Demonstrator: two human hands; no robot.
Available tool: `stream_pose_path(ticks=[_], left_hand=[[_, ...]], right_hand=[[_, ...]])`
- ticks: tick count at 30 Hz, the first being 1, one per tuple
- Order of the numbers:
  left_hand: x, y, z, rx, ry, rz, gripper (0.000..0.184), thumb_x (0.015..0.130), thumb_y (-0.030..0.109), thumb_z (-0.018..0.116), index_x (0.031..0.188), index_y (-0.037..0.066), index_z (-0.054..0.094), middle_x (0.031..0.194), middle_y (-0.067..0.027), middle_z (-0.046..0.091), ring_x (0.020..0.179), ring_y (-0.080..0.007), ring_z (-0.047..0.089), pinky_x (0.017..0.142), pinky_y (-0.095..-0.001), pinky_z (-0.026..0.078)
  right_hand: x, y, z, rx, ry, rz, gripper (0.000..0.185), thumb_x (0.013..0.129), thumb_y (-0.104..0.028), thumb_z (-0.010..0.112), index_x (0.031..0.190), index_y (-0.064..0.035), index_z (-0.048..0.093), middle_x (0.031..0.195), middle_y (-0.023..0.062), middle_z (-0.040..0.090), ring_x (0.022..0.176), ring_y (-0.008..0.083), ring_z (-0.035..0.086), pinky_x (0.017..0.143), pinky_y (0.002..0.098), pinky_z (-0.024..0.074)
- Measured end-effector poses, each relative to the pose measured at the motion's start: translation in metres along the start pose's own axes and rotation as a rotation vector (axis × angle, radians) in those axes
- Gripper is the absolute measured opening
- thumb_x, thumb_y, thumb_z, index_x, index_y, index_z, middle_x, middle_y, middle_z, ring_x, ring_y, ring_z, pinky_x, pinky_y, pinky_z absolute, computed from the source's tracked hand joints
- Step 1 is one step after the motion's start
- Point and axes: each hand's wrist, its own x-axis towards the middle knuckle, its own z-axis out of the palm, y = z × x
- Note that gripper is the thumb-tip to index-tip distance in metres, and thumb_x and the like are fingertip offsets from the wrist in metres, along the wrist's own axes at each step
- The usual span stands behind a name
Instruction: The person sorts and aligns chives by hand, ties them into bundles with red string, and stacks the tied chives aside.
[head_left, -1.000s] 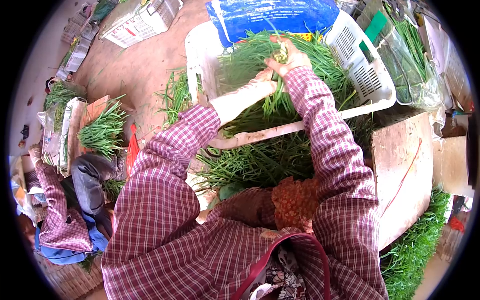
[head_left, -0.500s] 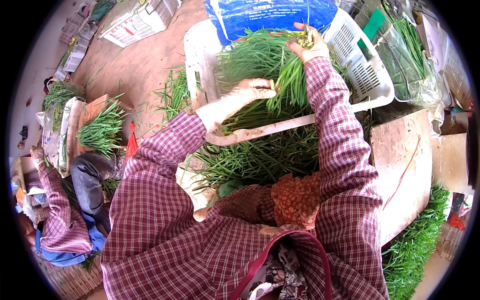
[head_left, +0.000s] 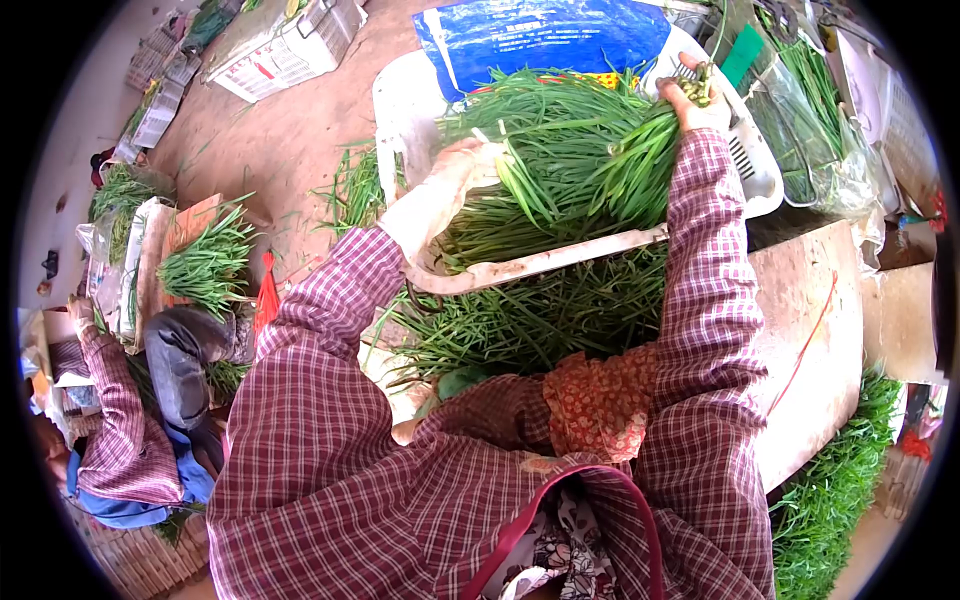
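My right hand point(head_left: 700, 108) is closed around the pale root ends of a bunch of garlic chives point(head_left: 645, 150), at the right side of a white plastic basket point(head_left: 540, 268). The leaves of that bunch trail down to the left over more chives point(head_left: 545, 115) lying in the basket. At the basket's left side, my left hand point(head_left: 468, 165) is closed on a few chive stalks point(head_left: 520, 185). Their pale ends stick up by the fingers and their leaves hang to the right; part of the grip is hidden.
A blue printed sack point(head_left: 545, 45) lies along the basket's far edge. Loose chives point(head_left: 530, 315) are heaped below the basket. A wooden board point(head_left: 805, 330) stands at right. Another person's checked sleeve point(head_left: 125, 420) shows at left, near a chive bunch point(head_left: 208, 265) on a stand.
My right hand has moved right with its bunch, toward the basket's right side. My left hand has shifted left and slightly up with the few stalks, so the hands are farther apart.
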Motion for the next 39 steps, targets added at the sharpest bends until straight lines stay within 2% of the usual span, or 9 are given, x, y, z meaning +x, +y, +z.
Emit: stream_pose_path(ticks=[12, 18, 19, 24, 28, 31, 35, 38, 39], left_hand=[[0.045, -0.014, 0.002, 0.397, 0.218, -0.299, 0.033, 0.086, 0.026, 0.062, 0.11, 0.005, 0.059, 0.108, -0.013, 0.063, 0.094, -0.0252, 0.061, 0.089, -0.0473, 0.042], [0.024, -0.025, -0.014, 0.531, 0.51, -0.06, 0.04, 0.087, 0.032, 0.055, 0.111, -0.001, 0.058, 0.097, -0.0167, 0.063, 0.075, -0.0254, 0.061, 0.064, -0.0368, 0.049], [0.013, -0.013, -0.016, 0.573, 0.315, -0.104, 0.054, 0.091, 0.042, 0.045, 0.124, 0.0, 0.042, 0.116, -0.0135, 0.052, 0.098, -0.0277, 0.054, 0.085, -0.0386, 0.042], [0.046, -0.016, -0.049, 0.879, 0.161, -0.217, 0.052, 0.093, 0.039, 0.037, 0.127, 0.0, 0.041, 0.122, -0.0153, 0.048, 0.106, -0.0244, 0.049, 0.085, -0.0381, 0.043], [0.087, -0.065, -0.097, 0.955, 0.239, 0.06, 0.053, 0.093, 0.036, 0.037, 0.13, -0.002, 0.038, 0.126, -0.015, 0.046, 0.108, -0.0251, 0.05, 0.091, -0.0375, 0.043], [0.081, -0.048, -0.077, 0.525, 0.237, -0.146, 0.053, 0.093, 0.036, 0.038, 0.13, -0.001, 0.039, 0.125, -0.015, 0.047, 0.104, -0.0238, 0.051, 0.09, -0.0349, 0.042], [0.129, -0.086, -0.123, 1.199, 0.155, -0.08, 0.044, 0.093, 0.035, 0.04, 0.12, 0.002, 0.049, 0.111, -0.0129, 0.053, 0.094, -0.0217, 0.052, 0.082, -0.0314, 0.041], [0.161, -0.115, -0.133, 1.152, 0.209, 0.012, 0.028, 0.093, 0.029, 0.044, 0.103, 0.005, 0.054, 0.09, -0.0085, 0.055, 0.078, -0.0188, 0.052, 0.072, -0.0312, 0.042], [0.14, -0.104, -0.11, 0.69, 0.285, 0.021, 0.024, 0.093, 0.024, 0.043, 0.102, 0.005, 0.053, 0.088, -0.0086, 0.055, 0.074, -0.0189, 0.052, 0.07, -0.0311, 0.043]], right_hand=[[-0.014, 0.0, 0.012, 0.374, -0.13, 0.129, 0.049, 0.069, 0.007, 0.072, 0.114, -0.0045, 0.055, 0.098, 0.0072, 0.063, 0.087, 0.0155, 0.061, 0.081, 0.0283, 0.051], [-0.014, -0.002, 0.001, 0.117, -0.051, 0.018, 0.047, 0.068, 0.006, 0.073, 0.111, -0.005, 0.058, 0.091, 0.006, 0.064, 0.08, 0.0127, 0.061, 0.077, 0.026, 0.051], [-0.013, -0.002, -0.003, 0.108, -0.034, -0.015, 0.046, 0.068, 0.006, 0.073, 0.111, -0.0045, 0.058, 0.09, 0.0057, 0.064, 0.078, 0.0121, 0.061, 0.077, 0.0256, 0.0509], [-0.008, 0.0, -0.019, 0.16, 0.019, 0.003, 0.047, 0.066, 0.005, 0.074, 0.109, -0.0046, 0.06, 0.091, 0.0076, 0.064, 0.078, 0.0132, 0.061, 0.076, 0.0268, 0.051], [-0.011, 0.0, -0.023, 0.161, 0.063, -0.013, 0.046, 0.067, 0.007, 0.072, 0.11, -0.0039, 0.061, 0.087, 0.0084, 0.067, 0.075, 0.0157, 0.064, 0.073, 0.0289, 0.0523], [-0.017, -0.011, -0.02, 0.307, 0.013, 0.017, 0.044, 0.068, 0.009, 0.071, 0.109, -0.0018, 0.059, 0.09, 0.0089, 0.063, 0.08, 0.0147, 0.061, 0.078, 0.03, 0.0525], [-0.025, -0.009, -0.014, 0.202, -0.07, 0.015, 0.045, 0.07, 0.009, 0.07, 0.111, -0.0014, 0.057, 0.09, 0.0091, 0.063, 0.082, 0.016, 0.06, 0.079, 0.0318, 0.0524], [-0.032, -0.015, -0.007, 0.046, -0.078, -0.017, 0.047, 0.069, 0.003, 0.073, 0.112, -0.0054, 0.057, 0.089, 0.0054, 0.062, 0.079, 0.0127, 0.059, 0.078, 0.0264, 0.0506], [-0.035, -0.018, -0.005, 0.079, -0.091, -0.021, 0.048, 0.069, 0.002, 0.074, 0.112, -0.0056, 0.057, 0.089, 0.0051, 0.062, 0.078, 0.012, 0.059, 0.079, 0.0253, 0.0501]])
